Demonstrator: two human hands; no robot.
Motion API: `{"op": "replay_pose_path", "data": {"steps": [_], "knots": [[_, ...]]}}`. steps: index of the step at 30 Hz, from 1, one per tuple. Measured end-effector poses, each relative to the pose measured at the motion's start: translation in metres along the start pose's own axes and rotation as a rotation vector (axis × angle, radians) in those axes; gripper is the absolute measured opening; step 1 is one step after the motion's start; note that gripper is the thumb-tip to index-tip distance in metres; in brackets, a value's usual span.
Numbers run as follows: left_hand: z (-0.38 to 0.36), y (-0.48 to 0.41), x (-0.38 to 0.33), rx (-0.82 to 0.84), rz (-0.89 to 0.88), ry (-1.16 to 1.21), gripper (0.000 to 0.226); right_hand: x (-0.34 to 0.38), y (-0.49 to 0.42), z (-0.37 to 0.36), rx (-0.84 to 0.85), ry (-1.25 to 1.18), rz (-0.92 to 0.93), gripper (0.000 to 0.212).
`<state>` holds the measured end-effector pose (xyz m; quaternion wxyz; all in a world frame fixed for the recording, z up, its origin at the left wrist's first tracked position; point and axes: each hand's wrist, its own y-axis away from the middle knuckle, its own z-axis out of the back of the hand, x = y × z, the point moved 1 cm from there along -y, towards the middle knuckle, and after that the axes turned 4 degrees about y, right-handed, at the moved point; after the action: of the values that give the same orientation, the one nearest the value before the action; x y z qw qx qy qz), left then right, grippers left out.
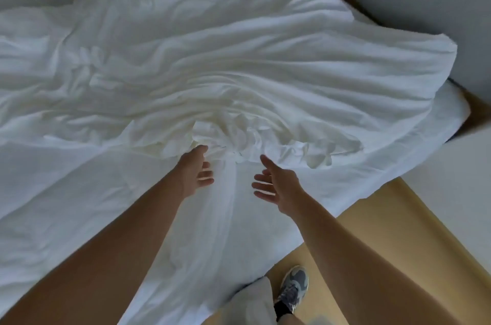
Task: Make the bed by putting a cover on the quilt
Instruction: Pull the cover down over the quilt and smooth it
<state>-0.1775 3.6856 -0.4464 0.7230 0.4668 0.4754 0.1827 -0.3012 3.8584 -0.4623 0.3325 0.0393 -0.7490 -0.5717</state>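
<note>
Crosswise, quilt [212, 59] (bunched edge nearest)

Tan floor [372, 223], grey panelled wall [425, 5] — white surface [457, 181] at right, dim soft light

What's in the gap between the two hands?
Only smooth white bedding lies between the left hand and the right hand, as the head view shows; the bunched-up fabric sits just beyond.

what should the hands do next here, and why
Probably reach slightly further and grip the bunched fabric. The left hand and right hand are both open and hold nothing. They point at that gathered edge just ahead, which needs taking hold of before it can be spread.
</note>
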Motion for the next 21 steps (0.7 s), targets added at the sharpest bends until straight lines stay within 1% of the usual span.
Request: {"op": "replay_pose_path", "data": {"steps": [2,3,4,5,6,7,8,10,12,14,16,18,19,21], "knots": [[-0.005,-0.048,0.0,-0.043,0.09,0.191,0.055,0.008,-0.06,-0.018,0.028,-0.355,-0.098,0.074],[-0.006,-0.07,0.0,-0.051,0.107,0.282,0.065,0.013,-0.088,-0.026,0.029,-0.473,-0.138,0.081],[-0.008,-0.093,0.002,-0.026,0.114,0.344,0.074,0.017,-0.115,-0.033,0.001,-0.519,-0.169,0.081],[-0.009,-0.112,0.005,0.035,0.116,0.385,0.081,0.02,-0.141,-0.037,-0.028,-0.522,-0.189,0.078],[-0.011,-0.129,0.007,0.098,0.115,0.407,0.083,0.021,-0.164,-0.04,-0.06,-0.48,-0.21,0.074],[-0.013,-0.143,0.011,0.115,0.12,0.414,0.08,0.019,-0.185,-0.041,-0.103,-0.434,-0.234,0.066],[-0.014,-0.156,0.016,0.08,0.122,0.417,0.073,0.016,-0.2,-0.041,-0.152,-0.376,-0.258,0.059],[-0.016,-0.173,0.023,-0.034,0.056,0.445,0.061,0.012,-0.224,-0.037,-0.227,-0.285,-0.286,0.044],[-0.018,-0.179,0.024,-0.14,-0.109,0.542,0.059,0.014,-0.236,-0.035,-0.233,-0.213,-0.311,0.028],[-0.024,-0.171,0.017,-0.162,-0.309,0.605,0.052,0.017,-0.24,-0.03,-0.18,-0.137,-0.345,0.028],[-0.031,-0.162,0.006,-0.112,-0.453,0.596,0.048,0.02,-0.243,-0.026,-0.146,-0.112,-0.364,0.031],[-0.038,-0.157,-0.001,-0.01,-0.503,0.567,0.041,0.02,-0.245,-0.023,-0.139,-0.086,-0.369,0.031],[-0.04,-0.154,-0.004,0.056,-0.481,0.551,0.037,0.02,-0.244,-0.022,-0.128,-0.085,-0.369,0.03],[-0.046,-0.147,-0.011,0.188,-0.359,0.534,0.024,0.023,-0.238,-0.021,-0.12,-0.141,-0.356,0.03]]}}
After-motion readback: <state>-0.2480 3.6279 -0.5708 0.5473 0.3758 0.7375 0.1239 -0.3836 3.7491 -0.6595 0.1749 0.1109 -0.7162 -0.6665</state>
